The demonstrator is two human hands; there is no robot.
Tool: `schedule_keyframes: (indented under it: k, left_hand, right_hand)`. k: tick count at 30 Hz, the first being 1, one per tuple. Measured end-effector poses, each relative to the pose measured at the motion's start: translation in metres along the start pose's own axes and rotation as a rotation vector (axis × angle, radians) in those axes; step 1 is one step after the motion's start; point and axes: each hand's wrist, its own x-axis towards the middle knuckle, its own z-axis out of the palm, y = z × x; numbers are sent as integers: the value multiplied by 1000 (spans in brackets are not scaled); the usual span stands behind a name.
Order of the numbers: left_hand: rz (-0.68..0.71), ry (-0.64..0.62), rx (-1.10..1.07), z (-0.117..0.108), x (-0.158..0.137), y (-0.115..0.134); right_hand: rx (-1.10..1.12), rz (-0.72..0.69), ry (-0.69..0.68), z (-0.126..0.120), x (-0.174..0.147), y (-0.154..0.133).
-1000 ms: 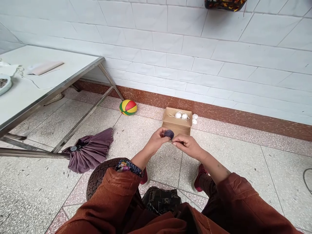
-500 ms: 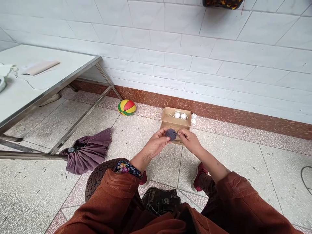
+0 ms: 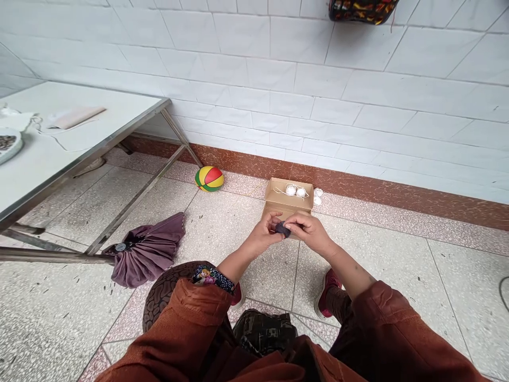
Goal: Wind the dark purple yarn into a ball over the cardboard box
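Between my two hands is a small dark grey ball of yarn. My left hand is closed around its left side, thumb below and fingers above. From the right, my right hand presses its fingers on the ball, covering part of it. Just beyond the hands an open cardboard box sits on the floor against the wall. Two white yarn balls with loose strands lie in its far part. The near part of the box is partly hidden by my hands.
A white table with a metal frame stands at the left. A colourful ball rests by its leg, and a folded purple umbrella lies nearer. White round items are beside the box. A patterned stool is below my left arm.
My right hand has moved in from the ball's right edge and now covers part of the yarn ball. The ball sits slightly lower, and the view has tilted up a little.
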Motion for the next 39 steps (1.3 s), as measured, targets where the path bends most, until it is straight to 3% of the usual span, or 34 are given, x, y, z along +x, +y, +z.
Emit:
schedule_keyframes:
  k: [3, 6, 11, 14, 16, 19, 21, 24, 26, 31, 36, 39]
  left_hand:
    - [37, -125, -89, 1, -4, 5]
    - [77, -144, -212, -1, -7, 12]
    - [86, 47, -321, -9, -5, 14]
    - [72, 222, -235, -14, 0, 8]
    - [65, 268, -117, -14, 3, 3]
    - [47, 187, 60, -12, 2, -1]
    - [41, 48, 113, -8, 0, 0]
    - [63, -163, 59, -4, -5, 5]
    - [94, -195, -31, -3, -7, 10]
    - [137, 12, -206, -6, -3, 16]
    - [116, 258, -133, -5, 4, 12]
    - [126, 261, 3, 0, 4, 8]
  right_hand:
    - [-2, 63, 83, 3, 6, 11]
    - [-10, 157, 102, 10, 7, 23]
    - [-90, 143, -35, 23, -3, 26]
    - [-135, 28, -152, 24, -9, 12]
    - [-122, -36, -204, 21, -10, 3]
    - [-84, -62, -132, 12, -3, -3]
    - [-68, -45, -51, 6, 3, 0]
    - [-52, 16, 21, 4, 11, 13]
    - [-44, 76, 60, 7, 12, 22]
    - [-71, 152, 20, 24, 0, 32]
    - [-128, -24, -148, 23, -13, 14]
    - [-120, -132, -178, 13, -13, 1]
